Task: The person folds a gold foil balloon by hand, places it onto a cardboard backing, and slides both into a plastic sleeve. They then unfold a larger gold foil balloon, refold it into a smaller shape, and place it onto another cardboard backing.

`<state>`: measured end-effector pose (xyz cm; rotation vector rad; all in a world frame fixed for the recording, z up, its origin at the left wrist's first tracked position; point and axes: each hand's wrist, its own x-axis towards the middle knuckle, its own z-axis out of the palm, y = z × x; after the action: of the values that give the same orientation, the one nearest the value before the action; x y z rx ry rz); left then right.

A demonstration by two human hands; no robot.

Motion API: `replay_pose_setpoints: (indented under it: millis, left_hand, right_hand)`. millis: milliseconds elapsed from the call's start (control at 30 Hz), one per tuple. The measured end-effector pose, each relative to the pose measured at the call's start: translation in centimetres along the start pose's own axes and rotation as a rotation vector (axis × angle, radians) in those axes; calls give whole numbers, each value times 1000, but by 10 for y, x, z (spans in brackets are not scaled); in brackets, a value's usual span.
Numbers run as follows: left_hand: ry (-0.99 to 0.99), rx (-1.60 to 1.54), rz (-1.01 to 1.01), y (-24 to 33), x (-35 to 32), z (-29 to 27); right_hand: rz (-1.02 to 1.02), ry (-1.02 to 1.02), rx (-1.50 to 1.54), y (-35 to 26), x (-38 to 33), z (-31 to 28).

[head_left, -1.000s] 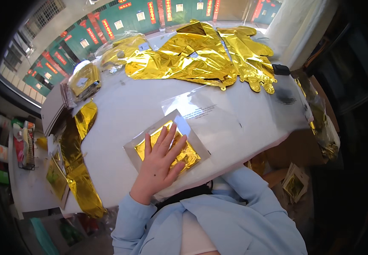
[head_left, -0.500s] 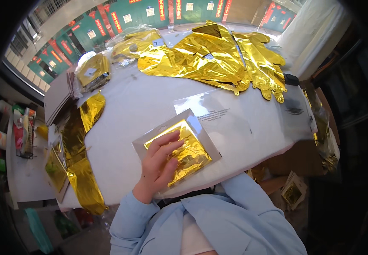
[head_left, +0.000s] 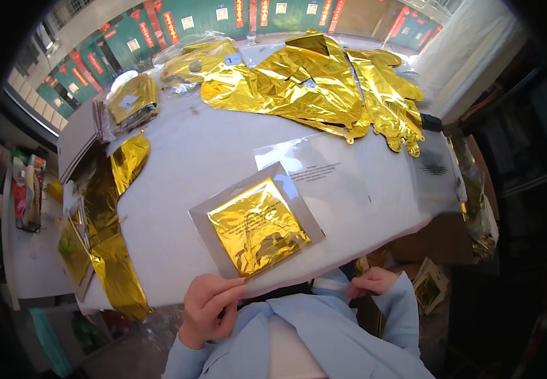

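Note:
A flat packet lies at the table's front: a folded gold foil sheet (head_left: 259, 224) on a grey card (head_left: 201, 218), within a clear plastic sleeve. My left hand (head_left: 210, 311) is at the packet's near corner, its thumb and fingertips pinched together on the sleeve's edge. Past the table's front edge, low by my body, is my right hand (head_left: 374, 282) with curled fingers. What they hold, if anything, is too small to make out. A dark, gold-tinted flat piece (head_left: 369, 314) shows below that hand.
Crumpled gold foil balloons (head_left: 298, 82) cover the far side. A long gold foil strip (head_left: 106, 234) lies left, near stacked grey cards (head_left: 80, 142) and a bagged gold bundle (head_left: 133, 101). Clear plastic sleeves (head_left: 343, 174) lie right of the packet. A cardboard box (head_left: 441, 243) stands below right.
My left hand has slid off the foil's top down to the packet's near corner. My right hand has come into sight beside my body. The view has shifted slightly.

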<state>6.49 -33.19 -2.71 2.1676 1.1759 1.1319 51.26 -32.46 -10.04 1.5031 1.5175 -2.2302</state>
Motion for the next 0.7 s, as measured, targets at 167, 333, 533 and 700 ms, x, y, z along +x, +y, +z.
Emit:
replay_pose_setpoints:
  millis: [167, 333, 533, 700]
  left_hand:
    - [-143, 228, -51, 6, -21, 13]
    - [-45, 448, -41, -5, -34, 29]
    - [90, 353, -44, -19, -64, 28]
    - [154, 292, -86, -14, -61, 27]
  right_hand:
    - [-875, 182, 302, -59, -12, 33]
    - [-901, 832, -1009, -118, 24, 37]
    - [-1011, 718, -1045, -107, 45, 47]
    - [-1072, 775, -964, -95, 47, 47]
